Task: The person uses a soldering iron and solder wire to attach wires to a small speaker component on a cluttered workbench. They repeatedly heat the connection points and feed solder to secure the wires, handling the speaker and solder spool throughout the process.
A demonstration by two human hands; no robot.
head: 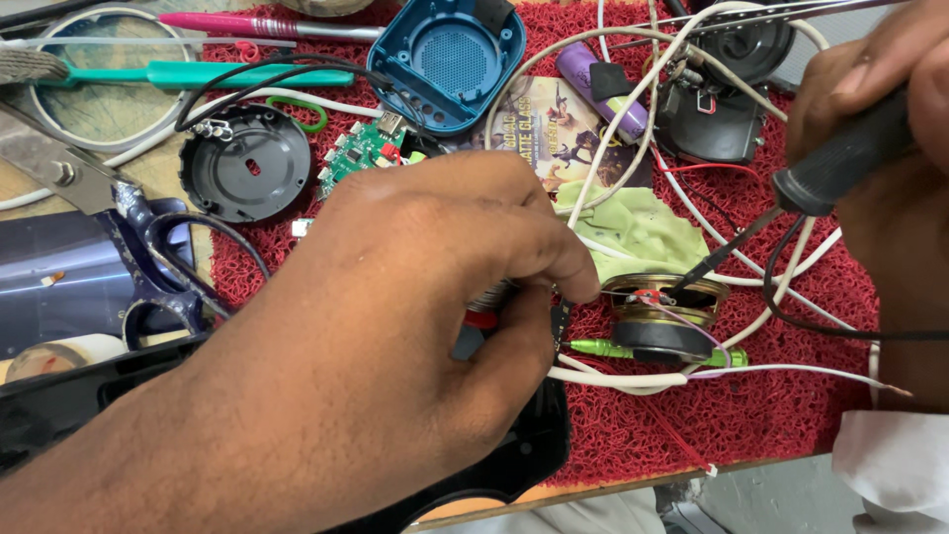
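The soldering iron (840,163) is gripped by the right hand (880,109); the left hand (415,297) fingers are pinched on a small part (484,307). Thin speaker (662,311) wires could be scorched by a slip.

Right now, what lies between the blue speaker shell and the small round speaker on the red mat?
In the head view, between the blue speaker shell and the round speaker lie a printed card, a green cloth and white wires.

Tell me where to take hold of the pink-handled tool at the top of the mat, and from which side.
Grip the pink-handled tool around the thick pink handle, coming down from above. It lies flat and crosswise, its thin metal shaft pointing left over the magnifier ring. The handle's right end, near the blue speaker shell, looks least crowded by wires.
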